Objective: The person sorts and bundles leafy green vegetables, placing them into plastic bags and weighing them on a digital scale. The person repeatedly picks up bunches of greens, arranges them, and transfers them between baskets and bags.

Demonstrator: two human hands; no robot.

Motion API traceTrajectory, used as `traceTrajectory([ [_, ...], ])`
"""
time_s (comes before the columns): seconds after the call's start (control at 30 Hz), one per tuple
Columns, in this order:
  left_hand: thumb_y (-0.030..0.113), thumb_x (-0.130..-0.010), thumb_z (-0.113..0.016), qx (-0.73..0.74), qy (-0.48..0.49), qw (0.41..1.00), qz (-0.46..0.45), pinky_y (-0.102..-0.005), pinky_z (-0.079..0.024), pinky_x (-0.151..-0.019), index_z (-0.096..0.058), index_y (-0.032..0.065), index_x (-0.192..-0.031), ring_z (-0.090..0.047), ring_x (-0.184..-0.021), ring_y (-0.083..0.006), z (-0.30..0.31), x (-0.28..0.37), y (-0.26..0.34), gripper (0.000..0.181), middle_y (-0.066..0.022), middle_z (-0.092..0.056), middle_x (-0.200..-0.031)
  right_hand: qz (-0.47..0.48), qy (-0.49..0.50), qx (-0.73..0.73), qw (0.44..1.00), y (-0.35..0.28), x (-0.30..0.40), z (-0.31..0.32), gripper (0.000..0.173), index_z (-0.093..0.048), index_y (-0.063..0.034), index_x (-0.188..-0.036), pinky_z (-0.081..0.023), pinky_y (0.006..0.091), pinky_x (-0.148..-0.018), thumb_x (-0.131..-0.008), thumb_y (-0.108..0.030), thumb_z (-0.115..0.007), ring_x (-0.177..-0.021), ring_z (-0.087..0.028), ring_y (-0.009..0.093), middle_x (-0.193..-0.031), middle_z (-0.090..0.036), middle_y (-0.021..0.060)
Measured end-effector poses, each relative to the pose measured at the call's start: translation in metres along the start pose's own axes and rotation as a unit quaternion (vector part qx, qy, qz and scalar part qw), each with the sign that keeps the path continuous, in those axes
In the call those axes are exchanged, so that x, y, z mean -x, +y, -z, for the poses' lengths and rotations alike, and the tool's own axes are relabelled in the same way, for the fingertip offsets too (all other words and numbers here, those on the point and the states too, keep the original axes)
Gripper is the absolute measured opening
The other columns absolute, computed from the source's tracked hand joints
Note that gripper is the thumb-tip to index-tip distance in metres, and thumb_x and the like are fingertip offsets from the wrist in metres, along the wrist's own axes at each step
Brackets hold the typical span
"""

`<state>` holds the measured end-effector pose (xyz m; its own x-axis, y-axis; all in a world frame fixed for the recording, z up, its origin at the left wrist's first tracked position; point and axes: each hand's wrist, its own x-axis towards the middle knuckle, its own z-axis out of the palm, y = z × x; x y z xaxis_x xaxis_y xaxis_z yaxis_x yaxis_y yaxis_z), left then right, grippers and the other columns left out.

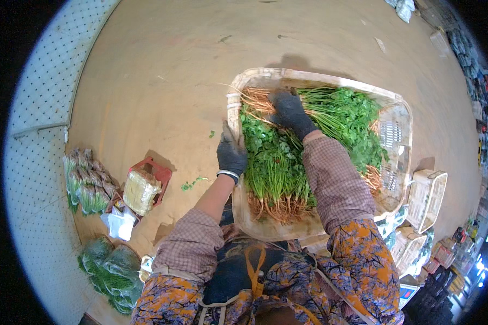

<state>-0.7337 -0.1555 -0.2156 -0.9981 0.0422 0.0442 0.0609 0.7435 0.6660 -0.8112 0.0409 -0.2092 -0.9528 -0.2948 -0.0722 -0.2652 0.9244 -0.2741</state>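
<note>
A large white plastic crate (pixel 408 134) lies before me, holding leafy green herb bunches with brown roots. My left hand (pixel 232 155), in a dark glove, grips the crate's left wall. Inside the crate, near its far left corner, my right hand (pixel 291 110), also in a dark glove, rests around the root end of an upper herb bunch (pixel 341 107); its leaves point right. A nearer herb bunch (pixel 278 178) lies with roots towards me. More roots show at the crate's right side. My right palm and fingertips are partly hidden.
A red plastic stool (pixel 162 174) with a wrapped yellowish block stands left. Bagged vegetables (pixel 87 183) and greens in clear plastic (pixel 114 276) lie by the tiled wall (pixel 40 162). At right stand smaller white crates (pixel 429 199). Leaf scraps (pixel 192 185) lie on the floor.
</note>
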Motion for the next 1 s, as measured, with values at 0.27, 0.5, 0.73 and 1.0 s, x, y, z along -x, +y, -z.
traceTrajectory([
  [0.27, 0.013, -0.080, -0.051, -0.015, 0.011, 1.000, -0.020, -0.0424, -0.044, -0.063, -0.020, -0.0013, -0.127, -0.053, -0.077, -0.0399, -0.003, 0.001, 0.002, 0.058, -0.0269, -0.051, -0.092, -0.139, 0.296, -0.182, 0.927, 0.035, 0.115, 0.064, 0.042, -0.054, -0.0035, -0.099, -0.042, 0.0370, -0.082, -0.070, -0.031, -0.065, -0.094, -0.053, 0.028, -0.099, -0.056, 0.0143],
  [0.5, 0.019, -0.081, -0.050, -0.011, 0.033, 0.999, -0.014, -0.0428, -0.045, -0.061, -0.027, -0.0015, -0.125, -0.055, -0.075, -0.0398, -0.004, 0.004, -0.006, 0.053, -0.0269, -0.055, -0.092, -0.289, 0.534, -0.484, 0.630, 0.080, 0.272, 0.099, 0.032, -0.044, 0.0003, -0.102, -0.044, 0.0261, -0.057, -0.076, -0.013, -0.057, -0.067, -0.052, 0.013, -0.079, -0.053, 0.0044],
  [0.73, 0.028, -0.082, -0.048, -0.091, -0.023, 0.995, -0.024, -0.0435, -0.043, -0.074, -0.025, -0.0016, -0.125, -0.052, -0.089, -0.0405, -0.005, -0.005, -0.008, 0.058, -0.0280, -0.048, -0.105, -0.269, 0.581, -0.521, 0.564, 0.116, 0.343, 0.027, 0.043, -0.037, 0.0000, -0.115, -0.044, 0.0298, -0.069, -0.078, -0.016, -0.052, -0.074, -0.048, 0.015, -0.084, -0.049, 0.0040],
  [1.0, 0.038, -0.084, -0.045, 0.046, -0.203, 0.956, -0.205, -0.0392, -0.036, -0.090, -0.039, -0.0009, -0.121, -0.045, -0.108, -0.0338, 0.004, 0.056, 0.071, 0.054, -0.0225, -0.046, -0.116, -0.204, 0.686, -0.574, 0.398, 0.014, 0.317, 0.143, 0.040, -0.045, 0.0007, -0.107, -0.047, 0.0286, -0.069, -0.069, 0.000, -0.057, -0.078, -0.054, 0.018, -0.094, -0.053, 0.0094],
])
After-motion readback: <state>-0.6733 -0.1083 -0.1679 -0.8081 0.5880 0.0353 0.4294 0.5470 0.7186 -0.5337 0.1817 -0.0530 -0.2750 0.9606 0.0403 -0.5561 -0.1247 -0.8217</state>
